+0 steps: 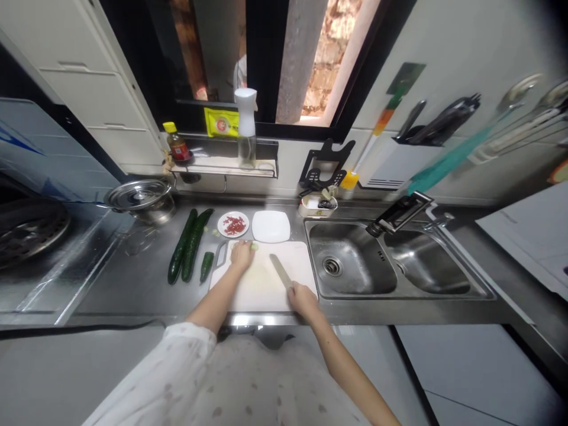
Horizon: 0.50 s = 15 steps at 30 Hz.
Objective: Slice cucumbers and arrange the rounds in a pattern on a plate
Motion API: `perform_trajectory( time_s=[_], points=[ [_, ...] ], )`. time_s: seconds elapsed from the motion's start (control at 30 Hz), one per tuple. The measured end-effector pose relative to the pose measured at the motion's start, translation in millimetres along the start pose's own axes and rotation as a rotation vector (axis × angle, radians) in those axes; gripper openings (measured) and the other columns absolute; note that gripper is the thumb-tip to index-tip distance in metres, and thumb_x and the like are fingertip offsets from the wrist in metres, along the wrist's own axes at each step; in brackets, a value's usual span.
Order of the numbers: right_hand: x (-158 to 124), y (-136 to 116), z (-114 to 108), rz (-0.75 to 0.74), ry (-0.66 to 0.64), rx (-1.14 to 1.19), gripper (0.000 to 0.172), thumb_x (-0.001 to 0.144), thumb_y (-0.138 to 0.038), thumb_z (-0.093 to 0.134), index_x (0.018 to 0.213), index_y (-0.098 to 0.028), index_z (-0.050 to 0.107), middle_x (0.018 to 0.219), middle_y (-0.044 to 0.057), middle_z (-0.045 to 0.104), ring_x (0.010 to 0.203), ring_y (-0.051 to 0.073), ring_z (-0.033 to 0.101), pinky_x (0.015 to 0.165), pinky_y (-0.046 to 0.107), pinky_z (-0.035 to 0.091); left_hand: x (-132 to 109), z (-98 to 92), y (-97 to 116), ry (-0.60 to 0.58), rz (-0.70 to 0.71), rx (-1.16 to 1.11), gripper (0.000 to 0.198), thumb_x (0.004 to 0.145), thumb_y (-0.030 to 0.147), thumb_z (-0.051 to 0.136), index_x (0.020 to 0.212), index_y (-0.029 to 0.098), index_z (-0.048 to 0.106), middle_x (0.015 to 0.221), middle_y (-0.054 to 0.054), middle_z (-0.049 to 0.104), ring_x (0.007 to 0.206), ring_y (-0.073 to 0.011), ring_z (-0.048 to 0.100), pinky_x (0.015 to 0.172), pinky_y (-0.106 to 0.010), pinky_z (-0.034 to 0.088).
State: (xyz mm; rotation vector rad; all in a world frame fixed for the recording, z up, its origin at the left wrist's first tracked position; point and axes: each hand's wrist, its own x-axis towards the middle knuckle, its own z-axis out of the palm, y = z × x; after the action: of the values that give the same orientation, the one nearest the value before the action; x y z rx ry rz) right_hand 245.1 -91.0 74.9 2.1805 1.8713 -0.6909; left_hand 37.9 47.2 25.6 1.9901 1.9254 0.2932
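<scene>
My right hand is closed around the handle of a kitchen knife, its blade angled up and left over the white cutting board. At the board's upper left, my left hand has its fingers bent down over pale green cucumber slices; slices peek out on both sides, and the fingertips are hard to make out. Left of the board lie a short cucumber piece and two whole cucumbers. Behind the board stand a white plate and a small plate holding chopped red bits.
A double sink with a black faucet is at the right. A lidded steel pot stands at the back left, near a stove. A wall shelf carries bottles, and a knife holder hangs above the sink.
</scene>
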Motion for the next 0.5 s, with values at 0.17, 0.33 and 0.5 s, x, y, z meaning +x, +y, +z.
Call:
perform_trajectory(
  time_s=[0.17, 0.33, 0.5],
  points=[
    [0.9, 1.0, 3.2, -0.009, 0.010, 0.010, 0.034, 0.095, -0.028, 0.033, 0.107, -0.017, 0.062, 0.098, 0.012, 0.070, 0.090, 0.019, 0.065, 0.070, 0.025, 0.040, 6.0, -1.8, 4.1, -0.037, 0.040, 0.064, 0.027, 0.089, 0.026, 0.047, 0.107, 0.019, 0.066, 0.110, -0.012, 0.057, 0.107, -0.0250, 0.051, 0.093, -0.033, 0.038],
    [3.2, 3.5, 6.4, -0.016, 0.022, 0.016, 0.033, 0.095, -0.028, 0.034, 0.107, -0.017, 0.062, 0.099, 0.012, 0.069, 0.090, 0.019, 0.065, 0.070, 0.026, 0.040, 5.3, -4.7, 8.6, -0.015, 0.047, 0.030, 0.025, 0.087, 0.020, 0.048, 0.105, 0.020, 0.065, 0.111, -0.010, 0.059, 0.108, -0.0229, 0.051, 0.093, -0.031, 0.037],
    [4.3, 4.6, 9.1, -0.016, 0.022, 0.008, 0.033, 0.096, -0.030, 0.034, 0.108, -0.017, 0.061, 0.100, 0.011, 0.069, 0.092, 0.018, 0.064, 0.072, 0.024, 0.040, 0.2, -4.2, 11.6, -0.001, -0.070, -0.114, 0.017, 0.085, 0.022, 0.052, 0.096, 0.020, 0.065, 0.098, -0.008, 0.066, 0.094, -0.0204, 0.058, 0.081, -0.028, 0.041]
  ],
)
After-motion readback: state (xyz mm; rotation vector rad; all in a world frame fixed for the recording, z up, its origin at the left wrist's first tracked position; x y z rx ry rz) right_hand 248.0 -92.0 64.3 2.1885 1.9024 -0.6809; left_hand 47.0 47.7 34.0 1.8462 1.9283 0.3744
